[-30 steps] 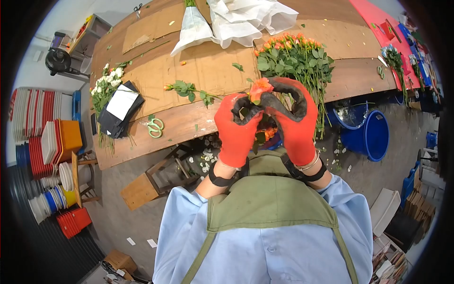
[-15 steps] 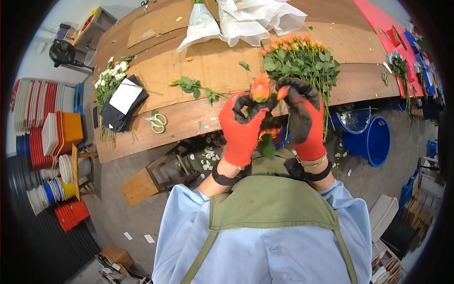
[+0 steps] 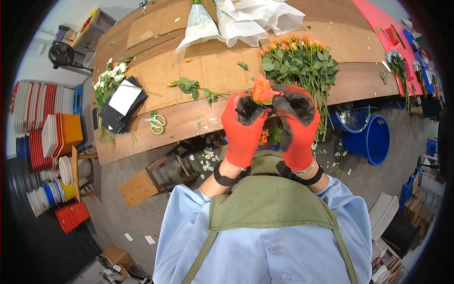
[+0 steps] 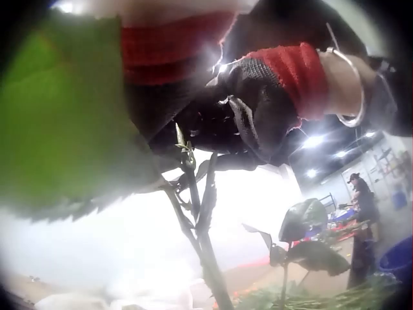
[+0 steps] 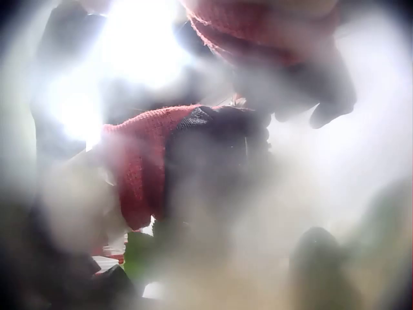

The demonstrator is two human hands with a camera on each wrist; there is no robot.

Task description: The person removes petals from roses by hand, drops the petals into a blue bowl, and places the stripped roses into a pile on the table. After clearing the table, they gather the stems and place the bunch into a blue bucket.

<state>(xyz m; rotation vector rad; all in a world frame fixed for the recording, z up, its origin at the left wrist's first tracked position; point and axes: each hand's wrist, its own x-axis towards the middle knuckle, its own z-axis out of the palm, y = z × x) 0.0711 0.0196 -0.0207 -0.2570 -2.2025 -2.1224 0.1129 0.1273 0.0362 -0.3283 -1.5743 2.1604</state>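
Note:
An orange rose [image 3: 261,90] stands bloom-up between two hands in red gloves with dark palms. Just under the bloom, the left hand [image 3: 240,128] grips it with curled fingers. The right hand [image 3: 300,130] pinches at the bloom's right side, its fingers bent. In the left wrist view a thorny green stem [image 4: 205,248] runs down below the gloves, and a large blurred leaf [image 4: 64,116] covers the left. The right wrist view is hazy, with a glove [image 5: 145,161] partly visible. More orange blooms [image 3: 264,137] show below the hands.
Orange roses [image 3: 300,59] lie bunched beyond the right hand. A single rose stem [image 3: 191,88], green scissors [image 3: 157,124], white roses [image 3: 111,75] and white wrapping [image 3: 255,23] lie on the table [image 3: 179,137]. Blue buckets [image 3: 378,139] stand right; a stool [image 3: 142,189] stands below left.
The right hand moved away from the bloom with a loose orange petal half a second ago, then came back to it; that petal no longer shows. The left hand keeps its grip on the rose.

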